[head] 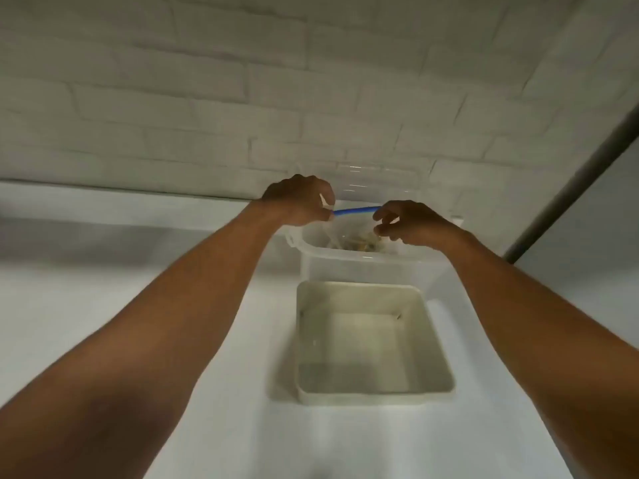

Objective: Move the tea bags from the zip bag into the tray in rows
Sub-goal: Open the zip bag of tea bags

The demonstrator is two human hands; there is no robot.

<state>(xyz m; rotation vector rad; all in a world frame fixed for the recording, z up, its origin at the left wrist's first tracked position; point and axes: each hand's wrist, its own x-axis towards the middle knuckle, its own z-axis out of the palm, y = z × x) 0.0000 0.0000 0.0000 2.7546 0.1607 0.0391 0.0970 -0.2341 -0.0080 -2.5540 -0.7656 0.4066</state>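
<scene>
Head view: the left hand (299, 200) and right hand (406, 221) each pinch an end of the zip bag (356, 211) by its blue seal, above a clear tub (363, 261) near the worktop's (138, 288) far edge. The tea bags (359, 243) hang inside; the tray (375, 395) just nearer lies bare. Best part the seal evenly, mouth kept upward.

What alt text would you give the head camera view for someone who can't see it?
Both hands, left hand and right hand, grip the blue zip strip of a clear zip bag that hangs into a clear plastic container. Nearer the camera, an empty cream tray sits on a white counter before a white brick wall.
</scene>
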